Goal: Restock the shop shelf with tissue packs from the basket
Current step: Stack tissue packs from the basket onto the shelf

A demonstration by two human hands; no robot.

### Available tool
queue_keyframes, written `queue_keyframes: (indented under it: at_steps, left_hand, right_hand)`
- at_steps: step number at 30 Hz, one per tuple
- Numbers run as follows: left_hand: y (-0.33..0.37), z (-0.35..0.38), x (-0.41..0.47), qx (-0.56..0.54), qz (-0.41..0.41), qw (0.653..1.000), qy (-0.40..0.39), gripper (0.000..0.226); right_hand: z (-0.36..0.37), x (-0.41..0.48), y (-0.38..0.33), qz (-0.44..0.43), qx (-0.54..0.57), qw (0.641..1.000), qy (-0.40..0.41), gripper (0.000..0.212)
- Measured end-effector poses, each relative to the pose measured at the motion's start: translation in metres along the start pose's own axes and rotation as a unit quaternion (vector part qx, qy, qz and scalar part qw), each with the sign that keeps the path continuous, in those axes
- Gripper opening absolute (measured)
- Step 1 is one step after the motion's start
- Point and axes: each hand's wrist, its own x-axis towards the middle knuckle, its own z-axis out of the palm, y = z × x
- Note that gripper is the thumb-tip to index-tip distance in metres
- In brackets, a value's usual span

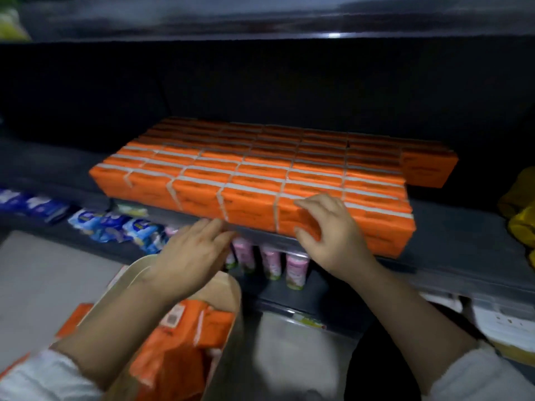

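Note:
Orange tissue packs [254, 169] with white stripes lie in tight rows on the dark shelf [451, 244], filling most of its width. My right hand [330, 230] rests on the front row, thumb against a pack's front face and fingers spread over its top; I cannot tell whether it grips the pack. Just below the shelf's front edge my left hand [191, 253] hovers with fingers apart and nothing in it. Under my left forearm stands the beige basket [231, 287], which holds more orange tissue packs [185, 340].
Pink bottles [295, 273] stand on the lower shelf under my hands. Blue and white packets [115, 227] lie along that shelf to the left. Yellow goods [521, 215] sit at the right end of the shelf. The shelf above [260, 21] overhangs close. White boxes [503, 322] at lower right.

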Motion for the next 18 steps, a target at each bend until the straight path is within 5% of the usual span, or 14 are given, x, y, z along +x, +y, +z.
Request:
queue_keyframes:
  at_steps: [5, 8, 18]
  left_hand:
    - [-0.071, 0.024, -0.104, -0.011, -0.194, 0.968, -0.157, 0.029]
    - [-0.091, 0.024, -0.133, -0.039, -0.269, 0.946, -0.175, 0.047]
    - [-0.136, 0.037, -0.193, -0.100, -0.363, 0.908, -0.182, 0.043]
  right_hand:
    - [0.062, 0.014, -0.040, -0.032, -0.078, 0.950, -0.300, 0.049]
    - [0.093, 0.020, -0.064, -0.049, -0.103, 0.931, -0.347, 0.049]
    - [0.197, 0.028, -0.120, -0.062, -0.074, 0.897, -0.432, 0.053]
